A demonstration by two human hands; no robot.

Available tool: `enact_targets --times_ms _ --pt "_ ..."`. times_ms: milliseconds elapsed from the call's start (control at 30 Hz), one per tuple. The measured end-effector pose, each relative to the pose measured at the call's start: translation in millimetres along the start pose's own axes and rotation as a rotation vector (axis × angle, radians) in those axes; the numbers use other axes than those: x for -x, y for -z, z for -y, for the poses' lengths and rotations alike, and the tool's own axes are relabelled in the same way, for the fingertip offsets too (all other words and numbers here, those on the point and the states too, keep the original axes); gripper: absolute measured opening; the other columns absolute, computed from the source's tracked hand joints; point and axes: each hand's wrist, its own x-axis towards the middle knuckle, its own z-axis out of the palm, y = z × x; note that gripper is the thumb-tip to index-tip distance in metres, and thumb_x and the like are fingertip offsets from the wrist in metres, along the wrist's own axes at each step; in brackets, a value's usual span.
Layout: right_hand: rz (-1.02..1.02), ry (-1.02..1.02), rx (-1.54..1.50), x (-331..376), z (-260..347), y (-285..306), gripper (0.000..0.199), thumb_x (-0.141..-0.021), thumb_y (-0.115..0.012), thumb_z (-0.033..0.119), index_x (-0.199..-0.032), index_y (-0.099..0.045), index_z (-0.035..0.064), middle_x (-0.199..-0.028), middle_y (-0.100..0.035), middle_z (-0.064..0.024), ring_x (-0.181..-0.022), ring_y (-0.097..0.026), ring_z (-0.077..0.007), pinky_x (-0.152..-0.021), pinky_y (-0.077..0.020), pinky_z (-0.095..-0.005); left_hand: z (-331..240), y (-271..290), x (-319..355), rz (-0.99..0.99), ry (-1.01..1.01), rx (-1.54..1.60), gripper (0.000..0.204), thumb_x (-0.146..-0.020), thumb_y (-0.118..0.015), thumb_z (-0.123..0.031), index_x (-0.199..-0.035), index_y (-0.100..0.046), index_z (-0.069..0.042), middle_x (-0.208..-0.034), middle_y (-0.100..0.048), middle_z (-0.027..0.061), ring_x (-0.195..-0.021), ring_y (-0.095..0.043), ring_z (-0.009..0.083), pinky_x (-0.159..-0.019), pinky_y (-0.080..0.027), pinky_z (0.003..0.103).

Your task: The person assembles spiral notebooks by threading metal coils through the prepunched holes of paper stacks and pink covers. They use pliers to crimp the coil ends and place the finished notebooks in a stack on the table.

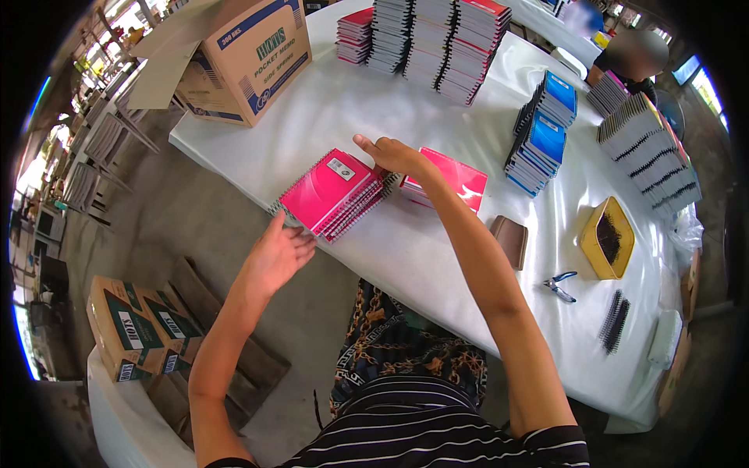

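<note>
While a striped shirt and patterned cloth fill the lower edge of the view, the two bare forearms are seen reaching up and away toward a white table [406, 257]. Nearest is the left hand [277, 257], held open with fingers loosely spread, just off the near-left edge of a small stack of pink spiral notebooks [335, 195]; whether it touches the stack cannot be told. The stack lies tilted on the table, its long axis running from near-left to far-right, with the wire spines along the near-right side. At its far-right corner the right hand [394, 156] is laid, fingers flat on the top cover, nothing gripped. So the stack is bracketed between both hands, the left being nearer to the body. Just beyond the right hand a second pink pile [456, 175] is found. Farther right, blue notebooks [542, 136], pliers [560, 287] and a yellow tray [593, 242] are set; farthest, tall stacks and a cardboard box [250, 58].
</note>
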Motion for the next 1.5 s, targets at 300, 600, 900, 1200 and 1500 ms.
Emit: enact_targets --times_ms 300,600,900,1200,1500 --pt "-0.357 0.376 0.177 43.0 -14.9 -3.1 0.054 -0.096 -0.046 0.052 -0.103 -0.069 0.0034 -0.093 -0.067 -0.0237 -0.095 -0.063 -0.0418 -0.086 -0.0483 -0.0456 -16.6 -8.7 -26.2 0.088 -0.043 -0.086 0.051 -0.099 -0.048 -0.037 -0.135 -0.043 -0.001 -0.134 -0.05 0.0159 -0.122 -0.048 0.032 -0.109 -0.033 0.046" --pt "-0.464 -0.327 -0.356 120.8 -131.0 64.2 0.048 -0.066 -0.085 0.042 -0.075 -0.068 -0.0023 -0.072 -0.068 -0.0143 -0.063 -0.064 -0.0233 -0.06 -0.0526 -0.0366 -13.5 2.5 -22.7 0.077 -0.096 -0.106 0.045 -0.099 -0.05 -0.028 -0.135 -0.044 -0.001 -0.13 -0.053 0.0164 -0.119 -0.051 0.0316 -0.108 -0.036 0.042" --pt "-0.866 -0.138 -0.11 128.7 -139.9 52.5 0.033 -0.07 -0.082 0.028 -0.077 -0.069 -0.0012 -0.073 -0.068 -0.0161 -0.066 -0.065 -0.0275 -0.063 -0.0493 -0.038 48.5 -82.5 41.3 -0.345 -1.351 -1.508 0.049 -0.094 -0.056 -0.01 -0.141 -0.045 -0.003 -0.152 -0.034 0.0183 -0.143 -0.026 0.0352 -0.113 -0.029 0.044" --pt "-0.873 0.029 -0.281 170.4 -113.1 61.9 0.028 -0.076 -0.079 0.017 -0.085 -0.063 -0.0042 -0.072 -0.064 -0.0131 -0.062 -0.059 -0.0238 -0.063 -0.0475 -0.0337 62.7 -164.4 -43.2 -0.078 -1.124 -1.085 0.066 -0.087 -0.068 -0.01 -0.145 -0.038 -0.003 -0.153 -0.03 0.0204 -0.145 -0.024 0.0303 -0.115 -0.025 0.04" --pt "-0.816 0.185 -0.86 300.2 -121.9 -55.9 0.025 -0.08 -0.071 -0.002 -0.095 -0.052 0.0046 -0.104 -0.06 -0.0053 -0.095 -0.055 -0.011 -0.082 -0.0442 -0.0258 183.2 -146.6 -83.9 0.56 -0.592 -0.861 0.093 -0.081 -0.061 0.014 -0.154 -0.01 -0.009 -0.155 -0.028 0.0189 -0.137 -0.034 0.0178 -0.106 -0.037 0.03"
